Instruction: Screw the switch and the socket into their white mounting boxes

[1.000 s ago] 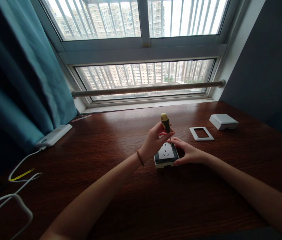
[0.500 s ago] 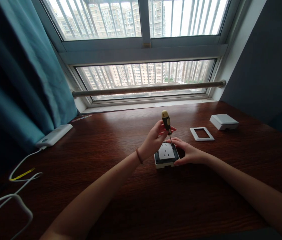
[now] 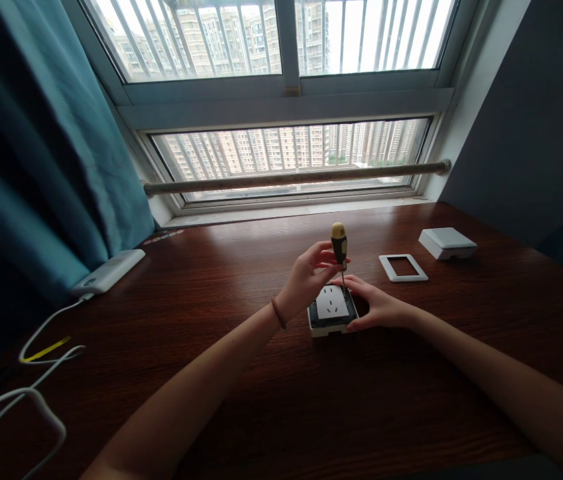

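A wall socket (image 3: 332,304) with a white face and dark rim sits in a white box on the wooden table. My left hand (image 3: 311,272) grips a screwdriver (image 3: 340,244) by its black and yellow handle. The shaft points down, almost upright, and its tip meets the right side of the socket's dark rim; the screw head there is too small to make out. Around the socket's right side, my right hand (image 3: 374,304) is closed, thumb at the near corner and fingers at the far edge.
A white square frame (image 3: 388,269) lies right of the hands, with a closed white box (image 3: 447,243) beyond it. At the left are a white power strip (image 3: 114,272), its looping white cable (image 3: 41,393) and a yellow strip (image 3: 47,349). Behind the table stands a barred window.
The screwdriver's handle has tipped slightly to the right, bringing the shaft closer to upright. My left fingers have shifted with it. My right hand and the socket have stayed in place.
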Available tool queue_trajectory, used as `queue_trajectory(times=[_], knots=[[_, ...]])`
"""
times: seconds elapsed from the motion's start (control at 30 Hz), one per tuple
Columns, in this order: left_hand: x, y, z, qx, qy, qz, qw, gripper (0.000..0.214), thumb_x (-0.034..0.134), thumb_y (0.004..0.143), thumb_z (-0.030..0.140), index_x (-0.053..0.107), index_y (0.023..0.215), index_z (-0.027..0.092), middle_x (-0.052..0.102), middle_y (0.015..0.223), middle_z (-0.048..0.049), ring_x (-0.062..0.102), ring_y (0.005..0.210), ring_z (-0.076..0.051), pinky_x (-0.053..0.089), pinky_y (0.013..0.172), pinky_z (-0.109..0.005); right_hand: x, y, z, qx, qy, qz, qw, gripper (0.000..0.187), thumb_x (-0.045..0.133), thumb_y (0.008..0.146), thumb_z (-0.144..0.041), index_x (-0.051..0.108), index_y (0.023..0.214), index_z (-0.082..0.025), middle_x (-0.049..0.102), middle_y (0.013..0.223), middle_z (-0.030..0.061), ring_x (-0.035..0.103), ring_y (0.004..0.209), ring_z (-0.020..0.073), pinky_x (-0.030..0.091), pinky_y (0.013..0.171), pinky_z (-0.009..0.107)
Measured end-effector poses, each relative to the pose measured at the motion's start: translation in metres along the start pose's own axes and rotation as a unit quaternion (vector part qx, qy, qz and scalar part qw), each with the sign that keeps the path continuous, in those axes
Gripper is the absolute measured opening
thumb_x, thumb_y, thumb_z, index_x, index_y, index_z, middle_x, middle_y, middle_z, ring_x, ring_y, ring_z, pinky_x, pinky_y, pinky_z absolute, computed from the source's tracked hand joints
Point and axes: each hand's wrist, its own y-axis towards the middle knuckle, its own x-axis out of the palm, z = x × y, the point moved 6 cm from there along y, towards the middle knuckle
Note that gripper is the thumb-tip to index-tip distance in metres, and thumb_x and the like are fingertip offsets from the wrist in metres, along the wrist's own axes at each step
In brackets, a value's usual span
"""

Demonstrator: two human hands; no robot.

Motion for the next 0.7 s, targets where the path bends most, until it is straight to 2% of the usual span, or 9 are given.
queue_trajectory(times=[0.13,0.33,0.43,0.57,0.7], knots=[[0.003,-0.001,0.002,0.012,-0.009,-0.006,1.0,0.024,0.058,0.079,0.021,0.052,0.101,0.014,0.064,0.096,-0.0105,0.061,0.09,-0.018,0.048,0.081,-0.033,0.0,0.0,-0.001,-0.003,0.007,-0.001,1.0,0.086,0.076,0.057,-0.039,0.036,0.132,-0.024,0.037,0.127,0.0068,0.036,0.121,0.0264,0.031,0.103,0.039],[-0.001,-0.002,0.0,-0.017,-0.02,0.039,0.999,0.03,0.072,0.065,0.024,0.059,0.09,0.013,0.065,0.083,-0.0055,0.062,0.08,-0.018,0.051,0.075,-0.032,0.001,0.0,0.003,-0.007,0.009,0.004,1.0,0.086,0.076,0.058,-0.038,0.036,0.132,-0.024,0.034,0.132,0.007,0.031,0.125,0.0266,0.03,0.104,0.039],[-0.005,-0.002,-0.001,-0.017,0.011,0.057,0.998,0.029,0.074,0.062,0.025,0.063,0.086,0.013,0.065,0.086,-0.0051,0.061,0.077,-0.017,0.051,0.074,-0.031,0.001,0.0,0.003,-0.009,0.011,0.005,1.0,0.087,0.076,0.057,-0.039,0.036,0.132,-0.024,0.034,0.132,0.0075,0.031,0.125,0.0271,0.032,0.103,0.04],[-0.007,-0.002,-0.001,-0.011,0.051,0.052,0.997,0.029,0.072,0.065,0.027,0.064,0.089,0.014,0.065,0.091,-0.0062,0.061,0.08,-0.017,0.05,0.076,-0.032,0.0,0.0,0.001,-0.006,0.003,0.004,1.0,0.087,0.076,0.057,-0.04,0.037,0.132,-0.022,0.034,0.133,0.0085,0.029,0.126,0.0279,0.03,0.104,0.04],[-0.002,-0.002,-0.001,0.0,0.046,0.027,0.999,0.032,0.068,0.071,0.024,0.056,0.099,0.014,0.065,0.093,-0.008,0.061,0.087,-0.019,0.049,0.081,-0.034,-0.001,0.0,-0.001,-0.001,-0.004,0.002,1.0,0.087,0.076,0.057,-0.041,0.037,0.132,-0.023,0.035,0.132,0.0086,0.029,0.127,0.0288,0.026,0.106,0.042]])
